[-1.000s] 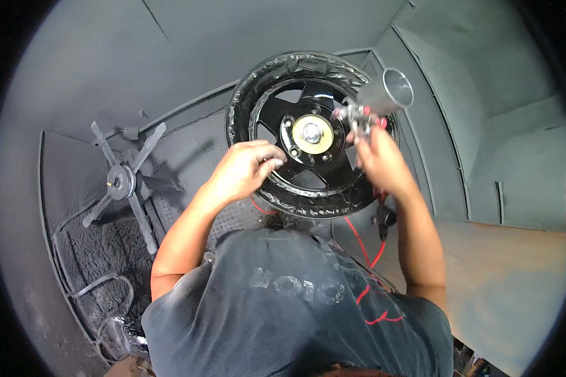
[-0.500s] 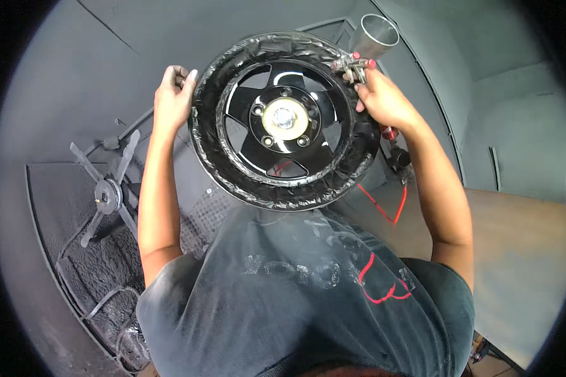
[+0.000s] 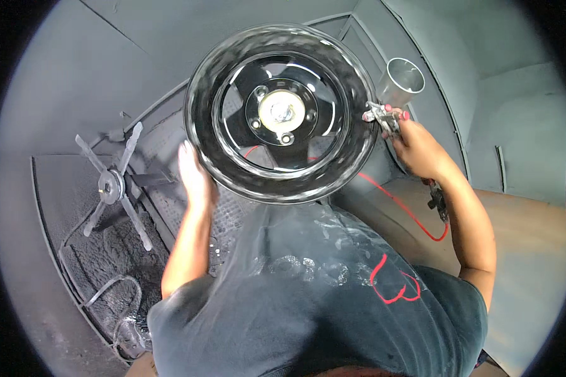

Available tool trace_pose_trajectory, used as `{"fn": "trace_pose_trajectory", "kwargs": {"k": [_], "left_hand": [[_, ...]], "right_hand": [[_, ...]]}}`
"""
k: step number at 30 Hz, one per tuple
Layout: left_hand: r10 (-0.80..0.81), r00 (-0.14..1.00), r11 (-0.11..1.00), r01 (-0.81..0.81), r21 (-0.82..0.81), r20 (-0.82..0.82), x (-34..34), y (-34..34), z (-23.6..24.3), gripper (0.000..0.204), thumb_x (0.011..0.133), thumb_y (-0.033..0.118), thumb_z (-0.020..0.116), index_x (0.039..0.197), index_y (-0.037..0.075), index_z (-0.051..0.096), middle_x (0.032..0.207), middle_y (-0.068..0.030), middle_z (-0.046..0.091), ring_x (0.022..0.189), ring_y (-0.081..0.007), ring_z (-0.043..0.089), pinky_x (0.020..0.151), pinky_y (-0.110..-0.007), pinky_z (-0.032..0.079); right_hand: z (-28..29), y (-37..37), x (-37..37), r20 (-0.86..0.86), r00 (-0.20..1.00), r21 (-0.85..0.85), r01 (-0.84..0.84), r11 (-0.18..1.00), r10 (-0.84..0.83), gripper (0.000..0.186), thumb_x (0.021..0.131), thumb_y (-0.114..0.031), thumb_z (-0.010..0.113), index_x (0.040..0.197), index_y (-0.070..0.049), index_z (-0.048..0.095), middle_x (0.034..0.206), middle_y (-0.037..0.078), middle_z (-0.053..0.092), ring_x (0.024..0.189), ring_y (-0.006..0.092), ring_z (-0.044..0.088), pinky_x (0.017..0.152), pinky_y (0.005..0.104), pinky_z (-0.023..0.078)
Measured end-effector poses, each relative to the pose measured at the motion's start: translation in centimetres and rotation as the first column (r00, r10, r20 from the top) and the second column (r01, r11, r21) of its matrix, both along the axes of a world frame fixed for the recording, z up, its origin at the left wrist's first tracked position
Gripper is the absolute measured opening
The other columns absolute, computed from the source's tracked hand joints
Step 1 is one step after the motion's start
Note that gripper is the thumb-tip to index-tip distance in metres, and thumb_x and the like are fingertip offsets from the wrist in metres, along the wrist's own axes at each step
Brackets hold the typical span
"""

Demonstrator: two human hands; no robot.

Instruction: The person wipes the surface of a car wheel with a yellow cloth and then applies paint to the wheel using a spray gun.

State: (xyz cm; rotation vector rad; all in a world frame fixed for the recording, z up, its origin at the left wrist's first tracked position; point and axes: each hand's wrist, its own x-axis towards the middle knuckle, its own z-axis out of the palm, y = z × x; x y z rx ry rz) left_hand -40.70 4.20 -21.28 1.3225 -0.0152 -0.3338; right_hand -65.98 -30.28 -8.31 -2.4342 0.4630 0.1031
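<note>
A glossy black car wheel [image 3: 272, 156] faces me in the upper middle, its spokes and outer band smeared by turning. A pale yellow disc with a bolt [image 3: 282, 112] sits at its hub. At the wheel's lower left edge is my left hand [image 3: 197, 177], fingers stretched out flat along the rim; whether it touches cannot be made out. Closed around a spray gun [image 3: 385, 117] is my right hand [image 3: 416, 148], at the wheel's right side. The gun's metal cup [image 3: 404, 81] stands above it, and its nozzle points left at the wheel's outer band.
A red air hose [image 3: 404, 209] hangs below my right forearm and passes behind the wheel. To the left stands a grey four-armed stand [image 3: 112, 186] above dark, rough matting [image 3: 100, 270]. Grey walls [image 3: 170, 31] rise ahead, and a brownish panel [image 3: 516, 251] lies at the right.
The wheel has turned and blurs now. My left hand has dropped from its upper left edge to the lower left. My right hand and the spray gun have moved right and down.
</note>
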Motion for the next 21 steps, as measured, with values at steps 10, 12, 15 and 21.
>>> {"fn": "trace_pose_trajectory", "kwargs": {"k": [10, 12, 15, 21], "left_hand": [[-0.857, 0.231, 0.480, 0.683, 0.551, 0.461, -9.8, -0.4, 9.4, 0.017, 0.091, 0.014, 0.067, 0.104, 0.003, 0.067, 0.097, -0.0095, 0.069, 0.087, -0.0242, 0.065, 0.082, -0.037, 0.049], [-0.889, 0.035, 0.414, 0.489, 0.768, 0.457, -9.2, -2.2, 9.8, 0.031, 0.088, 0.020, 0.068, 0.115, 0.006, 0.065, 0.121, -0.0118, 0.065, 0.114, -0.0301, 0.061, 0.098, -0.042, 0.048], [-0.950, -0.044, 0.277, 0.336, 0.900, 0.309, -9.3, -2.6, 7.7, 0.044, 0.090, 0.025, 0.066, 0.129, 0.008, 0.059, 0.135, -0.0114, 0.058, 0.124, -0.0287, 0.056, 0.103, -0.043, 0.046], [-0.975, -0.122, 0.165, 0.162, 0.973, 0.185, -8.3, -1.9, 7.3, 0.056, 0.092, 0.035, 0.060, 0.142, 0.011, 0.050, 0.143, -0.0112, 0.054, 0.130, -0.0270, 0.053, 0.106, -0.042, 0.042]], "right_hand": [[1.2, 3.1, -0.6, -0.089, 0.992, 0.047, -0.085, 0.995, 0.088, 0.048, 0.088, 0.005, 0.049, 0.135, -0.001, 0.043, 0.104, 0.018, 0.064, 0.097, 0.0349, 0.062, 0.088, 0.0414, 0.047], [1.4, 4.7, -0.6, -0.112, 0.990, 0.204, -0.060, 0.977, 0.084, 0.050, 0.087, 0.006, 0.048, 0.137, -0.001, 0.042, 0.104, 0.017, 0.064, 0.094, 0.0336, 0.063, 0.086, 0.0410, 0.048], [1.4, 6.7, -0.9, -0.109, 0.985, 0.233, -0.103, 0.967, 0.131, 0.049, 0.087, 0.006, 0.048, 0.135, -0.001, 0.044, 0.105, 0.018, 0.064, 0.095, 0.0340, 0.063, 0.087, 0.0410, 0.048], [1.1, 9.2, -0.4, 0.046, 0.942, 0.286, -0.331, 0.900, 0.331, 0.033, 0.089, 0.003, 0.052, 0.122, 0.001, 0.054, 0.109, 0.018, 0.062, 0.098, 0.0360, 0.063, 0.086, 0.0419, 0.049]]}}
